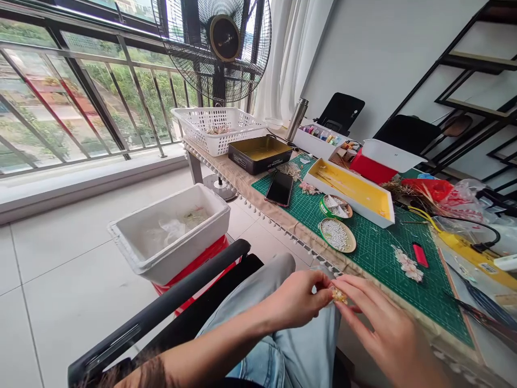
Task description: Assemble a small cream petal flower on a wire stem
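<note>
Above my lap, a small gold and pale flower-like ornament (339,295) sits between the fingertips of both hands. My left hand (299,299) is closed in a pinch at its left side. From the right, my right hand (377,318) pinches it between thumb and fingers. Part of the ornament is hidden by the fingers. On the green cutting mat (371,258) beside my hands are a round dish of small white beads (338,235) and a divided dish of beads (336,207). A pale pink flower piece (407,265) lies near a red lighter-like object (420,254).
Along the table stand a yellow-lined white tray (351,188), a black pan (260,153), a phone (280,188) and a white basket (218,129). Scissors (480,315) and a yellow power strip (476,258) lie right. A white bin (173,231) stands left of the chair armrest (161,307).
</note>
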Demonstrator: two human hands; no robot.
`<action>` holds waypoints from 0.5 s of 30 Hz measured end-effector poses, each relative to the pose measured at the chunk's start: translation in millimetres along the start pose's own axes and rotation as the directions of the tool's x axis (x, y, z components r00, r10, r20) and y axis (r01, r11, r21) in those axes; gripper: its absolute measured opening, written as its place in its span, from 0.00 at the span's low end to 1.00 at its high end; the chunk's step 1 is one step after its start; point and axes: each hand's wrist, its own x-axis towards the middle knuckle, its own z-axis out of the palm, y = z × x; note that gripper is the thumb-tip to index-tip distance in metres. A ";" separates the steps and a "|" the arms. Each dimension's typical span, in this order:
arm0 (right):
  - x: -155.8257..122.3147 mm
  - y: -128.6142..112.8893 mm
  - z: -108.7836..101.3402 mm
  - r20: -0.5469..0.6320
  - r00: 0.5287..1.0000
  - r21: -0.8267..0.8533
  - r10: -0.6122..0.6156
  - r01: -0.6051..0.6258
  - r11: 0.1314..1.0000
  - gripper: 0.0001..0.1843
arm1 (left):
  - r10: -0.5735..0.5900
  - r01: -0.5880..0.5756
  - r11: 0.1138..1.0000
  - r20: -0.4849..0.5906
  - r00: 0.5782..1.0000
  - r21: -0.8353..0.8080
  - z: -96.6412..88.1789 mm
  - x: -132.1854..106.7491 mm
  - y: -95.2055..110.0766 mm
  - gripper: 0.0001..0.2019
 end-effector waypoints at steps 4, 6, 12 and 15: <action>14.4 -0.3 -4.7 0.004 0.999 0.025 -0.039 0.039 0.999 0.05 | 0.008 -0.009 0.998 0.015 1.000 0.067 3.8 -2.9 1.6 0.06; 17.9 -2.9 -0.1 0.020 0.999 0.026 0.043 -0.044 0.999 0.07 | 0.001 -0.001 0.996 0.009 1.000 0.086 5.5 -3.0 1.4 0.05; 18.2 -15.8 15.5 -0.014 0.963 0.219 0.267 -0.258 0.941 0.10 | -0.005 0.005 1.000 0.007 1.000 0.016 -0.5 4.2 -3.6 0.06; 12.5 -26.2 15.5 -0.090 0.806 0.420 0.585 -0.502 0.756 0.13 | -0.001 0.001 1.000 -0.033 0.999 0.000 -3.4 7.2 -5.0 0.09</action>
